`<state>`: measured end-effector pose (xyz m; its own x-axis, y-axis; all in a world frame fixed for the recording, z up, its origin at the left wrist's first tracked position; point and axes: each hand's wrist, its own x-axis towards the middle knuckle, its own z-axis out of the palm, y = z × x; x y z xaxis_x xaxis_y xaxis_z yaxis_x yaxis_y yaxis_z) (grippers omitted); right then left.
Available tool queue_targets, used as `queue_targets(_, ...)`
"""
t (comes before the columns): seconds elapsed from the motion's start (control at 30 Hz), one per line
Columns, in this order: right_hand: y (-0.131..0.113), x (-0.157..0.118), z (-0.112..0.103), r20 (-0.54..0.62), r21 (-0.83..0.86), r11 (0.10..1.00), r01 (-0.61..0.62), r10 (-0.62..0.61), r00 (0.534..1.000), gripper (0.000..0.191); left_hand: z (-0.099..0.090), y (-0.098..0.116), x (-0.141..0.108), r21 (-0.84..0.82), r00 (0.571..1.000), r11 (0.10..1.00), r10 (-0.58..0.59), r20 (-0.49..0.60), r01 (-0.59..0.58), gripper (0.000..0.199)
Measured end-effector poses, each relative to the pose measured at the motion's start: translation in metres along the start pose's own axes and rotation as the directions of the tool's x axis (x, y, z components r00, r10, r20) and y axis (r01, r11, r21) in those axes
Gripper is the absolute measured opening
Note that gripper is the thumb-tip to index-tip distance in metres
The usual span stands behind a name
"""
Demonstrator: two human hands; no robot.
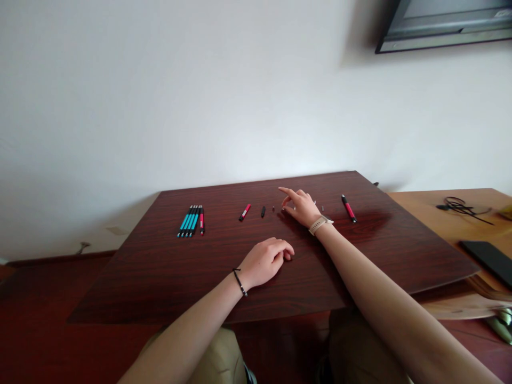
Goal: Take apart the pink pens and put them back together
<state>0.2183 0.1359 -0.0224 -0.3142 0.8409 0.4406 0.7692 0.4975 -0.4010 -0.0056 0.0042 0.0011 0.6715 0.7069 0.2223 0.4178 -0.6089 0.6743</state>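
Observation:
My right hand [303, 207] reaches over a row of small pen parts, its index finger stretched out and its thumb low near the tabletop. Fingers and palm partly hide tiny pieces there. Left of it lie a small metal piece [273, 208], a black grip [263, 212] and a pink pen barrel [245, 212]. A tiny grey part [322, 208] is just right of the hand. Loosely curled, my left hand [267, 261] rests on the wood nearer me, with no object visible in it. A whole pink-and-black pen [349, 208] lies farther right.
Several turquoise-and-black pens [189, 221] lie side by side at left, with a pink pen [202, 221] alongside. The dark wooden table [160, 288] meets a white wall. On a lighter table [424, 205] at right are a black cable [460, 205] and a flat black object [488, 258].

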Motion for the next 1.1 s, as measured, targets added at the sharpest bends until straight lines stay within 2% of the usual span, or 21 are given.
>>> queue_targets(0.17,0.007,0.001,-0.016,-0.19,0.078,0.996,-0.03,0.045,0.981,0.067,0.001,-0.002,-0.001,0.002,1.0,1.0,0.006,0.003,-0.006,0.031)
queue_targets(0.23,0.012,-0.002,-0.025,-0.229,0.085,0.995,-0.053,0.071,0.971,0.067,0.001,-0.002,-0.001,0.0,1.0,1.0,0.01,0.002,-0.01,0.032)
queue_targets(0.4,0.023,-0.015,-0.034,-0.212,0.077,0.993,-0.087,0.101,0.972,0.066,0.001,-0.002,-0.002,0.002,1.0,1.0,0.011,0.0,-0.011,0.032)
queue_targets(0.57,0.02,-0.019,-0.031,-0.162,0.045,0.995,-0.094,0.1,0.982,0.062,0.001,-0.002,-0.003,0.006,1.0,1.0,0.02,-0.002,-0.02,0.033)
queue_targets(0.77,0.017,-0.02,-0.027,-0.14,-0.063,0.997,-0.05,0.041,0.989,0.061,0.001,-0.003,-0.004,0.014,0.999,0.999,0.043,0.001,-0.043,0.033)
queue_targets(1.1,0.021,-0.02,-0.021,-0.154,-0.101,0.994,-0.046,0.03,0.988,0.06,0.002,-0.004,-0.004,0.031,0.998,0.998,0.057,0.005,-0.057,0.032)
